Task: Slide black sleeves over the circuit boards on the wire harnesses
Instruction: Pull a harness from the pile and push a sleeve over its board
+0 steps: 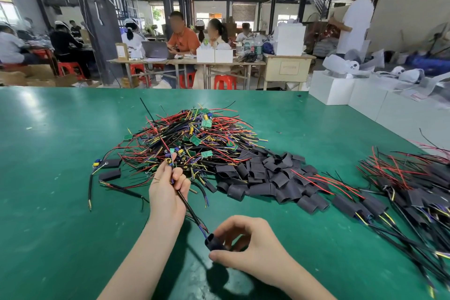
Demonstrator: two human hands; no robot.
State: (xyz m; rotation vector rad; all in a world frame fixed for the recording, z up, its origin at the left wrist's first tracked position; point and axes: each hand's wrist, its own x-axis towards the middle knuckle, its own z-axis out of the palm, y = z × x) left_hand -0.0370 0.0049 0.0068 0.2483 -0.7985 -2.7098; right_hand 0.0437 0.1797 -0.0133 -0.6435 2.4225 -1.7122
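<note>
My left hand (168,190) grips a wire harness (188,207) near its circuit-board end, just in front of the big tangle. The harness's black cable runs down and right to my right hand (246,243), which pinches a black sleeve (214,242) between thumb and fingers. The cable's blue wire tips sit at the sleeve's mouth. A large heap of unsleeved harnesses (194,139) with small green boards lies on the green table (48,178). A pile of loose black sleeves (267,178) lies to its right.
Sleeved harnesses (414,192) are heaped at the right edge. Two harnesses with sleeves (109,168) lie left of the tangle. White boxes (345,90) stand at the table's far right corner. People sit at desks beyond the table.
</note>
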